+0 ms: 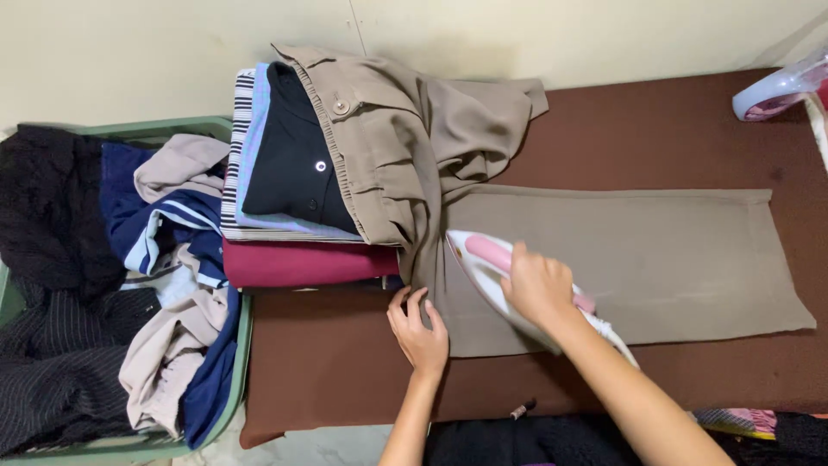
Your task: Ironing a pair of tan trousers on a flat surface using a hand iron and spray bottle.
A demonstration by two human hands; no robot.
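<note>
Khaki trousers (655, 259) lie with one leg stretched flat across a brown padded board (328, 371); their waist end is bunched over a stack of folded clothes (293, 198). My right hand (539, 285) grips the pink handle of a white and pink iron (483, 259), which rests on the trouser leg near its upper part. My left hand (418, 328) lies flat on the fabric's near edge, just left of the iron, fingers together pressing the cloth down.
A green laundry basket (233, 362) heaped with dark, navy and beige clothes stands at the left. A pale plastic object (780, 91) sits at the board's far right corner. Dark cloth and a patterned piece lie along the near edge. A cream wall runs behind.
</note>
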